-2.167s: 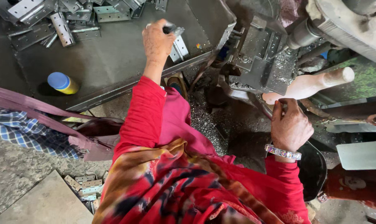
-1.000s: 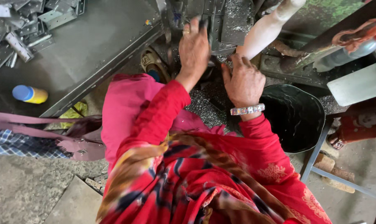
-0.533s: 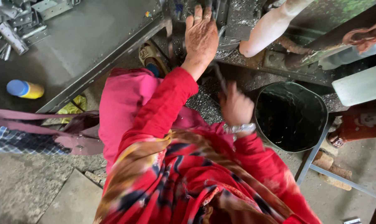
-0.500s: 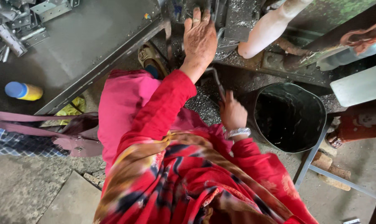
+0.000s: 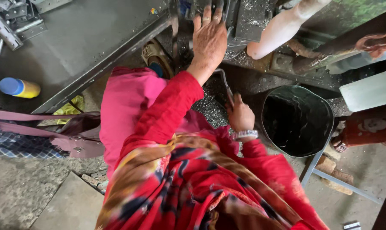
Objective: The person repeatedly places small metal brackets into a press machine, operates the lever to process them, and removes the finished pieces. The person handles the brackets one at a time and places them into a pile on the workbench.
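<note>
We reach our left hand (image 5: 209, 40) up to the dark metal machine (image 5: 244, 19), fingers spread and laid flat against its lower front edge, the palm pressing on the metal rather than closing round anything. Our right hand (image 5: 240, 116) sits lower, near our lap, with its fingers curled round the lower end of a thin bent metal rod (image 5: 224, 83); the rod runs up from that fist toward the wrist of the left hand, and whether its top end joins the machine we cannot tell. A silver bracelet (image 5: 245, 134) circles the right wrist. Just beside the right hand stands a black bucket (image 5: 325, 136), its dark inside open to view, and metal shavings (image 5: 210, 111) lie scattered on the floor between the bucket and our pink-clad knee. A pale cylindrical handle (image 5: 280, 30) slants out from the machine's upper right side, well clear of both hands. To the left stretches a grey metal table (image 5: 86, 47); at its far left corner lies a heap of small steel brackets (image 5: 11, 23), and near its left edge lies a yellow bottle with a blue cap (image 5: 20, 87) on its side. Below the table's near edge a maroon bag strap (image 5: 39, 132) crosses the floor.
</note>
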